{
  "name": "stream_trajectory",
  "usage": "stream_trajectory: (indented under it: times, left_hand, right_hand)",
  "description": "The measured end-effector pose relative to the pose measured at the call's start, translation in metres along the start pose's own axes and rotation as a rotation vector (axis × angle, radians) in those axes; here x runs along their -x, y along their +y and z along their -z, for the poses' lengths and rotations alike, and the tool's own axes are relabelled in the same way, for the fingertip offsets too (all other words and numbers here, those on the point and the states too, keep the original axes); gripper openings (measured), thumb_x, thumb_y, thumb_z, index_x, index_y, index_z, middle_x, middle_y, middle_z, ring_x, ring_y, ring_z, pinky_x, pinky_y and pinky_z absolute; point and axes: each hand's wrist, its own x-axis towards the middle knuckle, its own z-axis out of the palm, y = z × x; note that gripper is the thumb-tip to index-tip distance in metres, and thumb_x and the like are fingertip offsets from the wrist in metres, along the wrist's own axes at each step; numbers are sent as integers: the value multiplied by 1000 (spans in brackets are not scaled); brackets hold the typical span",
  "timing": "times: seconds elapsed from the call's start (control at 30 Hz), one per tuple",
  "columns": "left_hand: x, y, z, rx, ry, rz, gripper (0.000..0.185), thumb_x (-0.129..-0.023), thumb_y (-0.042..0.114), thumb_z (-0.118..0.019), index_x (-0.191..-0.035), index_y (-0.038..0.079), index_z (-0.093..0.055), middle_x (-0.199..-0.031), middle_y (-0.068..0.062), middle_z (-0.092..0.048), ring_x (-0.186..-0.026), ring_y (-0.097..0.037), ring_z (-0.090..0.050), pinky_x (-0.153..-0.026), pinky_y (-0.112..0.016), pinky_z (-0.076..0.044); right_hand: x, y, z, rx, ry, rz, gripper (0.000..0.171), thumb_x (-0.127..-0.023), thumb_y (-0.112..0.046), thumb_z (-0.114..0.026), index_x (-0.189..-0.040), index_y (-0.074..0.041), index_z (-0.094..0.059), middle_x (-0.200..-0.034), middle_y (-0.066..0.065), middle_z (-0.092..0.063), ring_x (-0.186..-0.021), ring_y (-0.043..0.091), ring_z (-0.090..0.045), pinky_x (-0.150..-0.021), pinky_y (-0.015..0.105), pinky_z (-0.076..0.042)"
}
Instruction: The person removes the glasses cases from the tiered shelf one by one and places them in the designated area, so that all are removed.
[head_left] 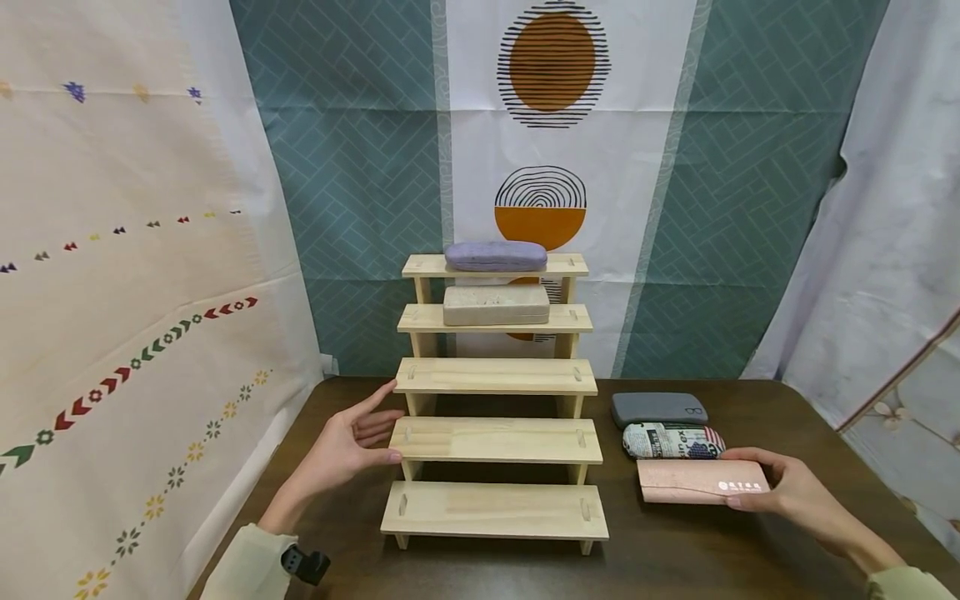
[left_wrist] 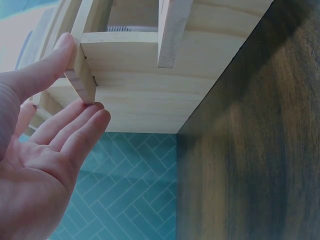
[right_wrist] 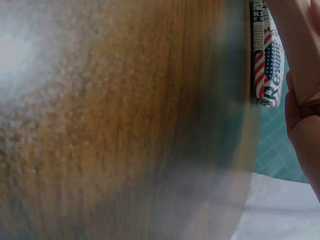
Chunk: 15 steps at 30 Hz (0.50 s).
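A wooden step shelf [head_left: 495, 437] with several tiers stands on the dark table. At its left side, my left hand [head_left: 352, 442] pinches the end of the second tier from the bottom, thumb on one face; in the left wrist view the fingertips [left_wrist: 102, 116] touch the board [left_wrist: 82, 75] from the other side. My right hand [head_left: 787, 492] grips the right end of a pink glasses case [head_left: 686, 482] with white lettering. Just behind it lie a glasses case with newspaper-style print [head_left: 667, 440] and a grey glasses case [head_left: 656, 408].
On the top tier sits a purple glasses case [head_left: 495, 256], and a beige glasses case [head_left: 495, 306] is on the tier below. A patterned teal and white curtain [head_left: 360, 167] hangs behind the table [head_left: 330, 525], with pale cloths at both sides.
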Motion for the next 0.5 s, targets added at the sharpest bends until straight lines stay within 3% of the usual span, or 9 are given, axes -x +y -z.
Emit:
stream_trajectory:
  times: [0.5]
  left_hand:
    - [0,2,-1,-12,3,11,107,-78,1,-93,-166,21,-36,-146,-29,-56,-133,-43,-58,-103,-45,-54]
  right_hand:
    - [-5,10,-3,73,-19,38,65,-84,-11,-90,-139,5,-60,-125,17,-64,-95,8,-62,-76,23,-54]
